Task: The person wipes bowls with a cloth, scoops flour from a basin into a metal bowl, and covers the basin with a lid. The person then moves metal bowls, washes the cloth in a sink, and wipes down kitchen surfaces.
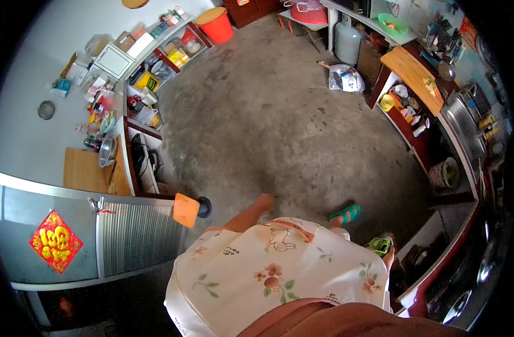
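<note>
1. At the far left, a red diamond paper (56,242) on the grey panel (13,224) carries large gold characters, too stylised for me to read surely; smaller gold marks run around its edges
2. Above it, a wooden board (80,168) stands by a metal bowl (107,151); packets crowd the shelves, including a yellow tub (148,82) with dark print too small to read
3. Just right of an orange square seat (187,210), the left hand (264,202) reaches out over the concrete floor (257,112); its fingers are blurred, so I cannot tell if they are spread or pressed together
4. In the centre, the white apron (319,264) shows a rabbit outline, flowers and small dark lettering, illegible here
5. Right of that, a teal sandal (345,214) points rightward
6. Beside the apron's right edge, the lime-green item (379,245) lies against the right hand (389,258); the fingers are mostly hidden, so their closure cannot be told, and no writing or clear long axis can be made out on the item
</note>
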